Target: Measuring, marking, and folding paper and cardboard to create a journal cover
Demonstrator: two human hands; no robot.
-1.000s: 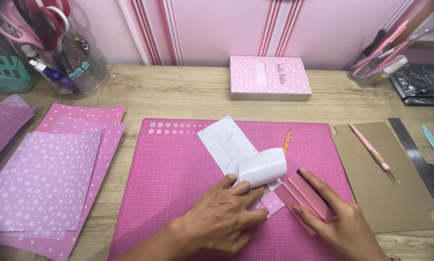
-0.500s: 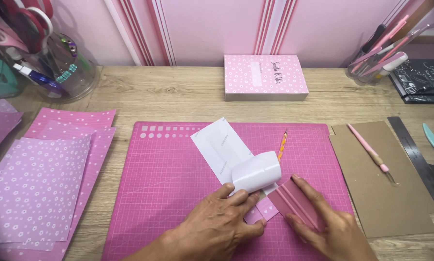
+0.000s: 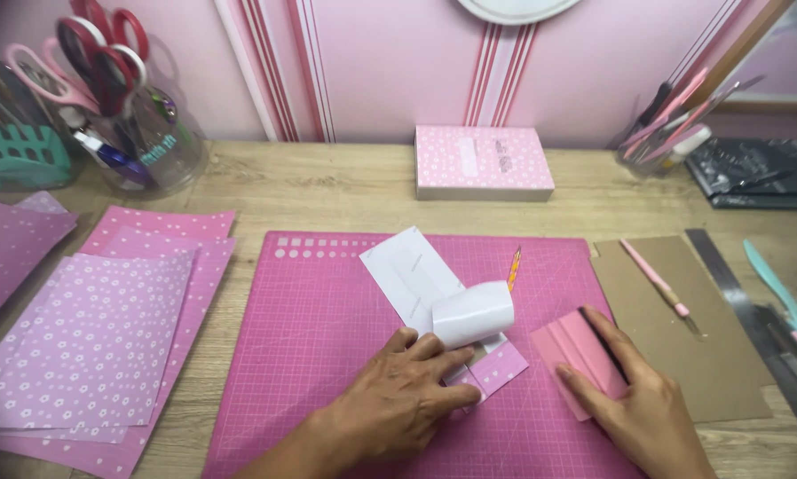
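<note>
Left hand [image 3: 407, 399] flat, fingers together, pressing the curled paper strip [image 3: 443, 306], long axis diagonal up-left; right hand [image 3: 634, 399] fingers spread on the folded pink card [image 3: 572, 350], just right.

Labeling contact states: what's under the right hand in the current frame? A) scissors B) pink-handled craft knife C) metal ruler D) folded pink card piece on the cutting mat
D: the right hand lies flat on the folded pink card piece on the cutting mat, while the left hand presses the paper strip.
</note>
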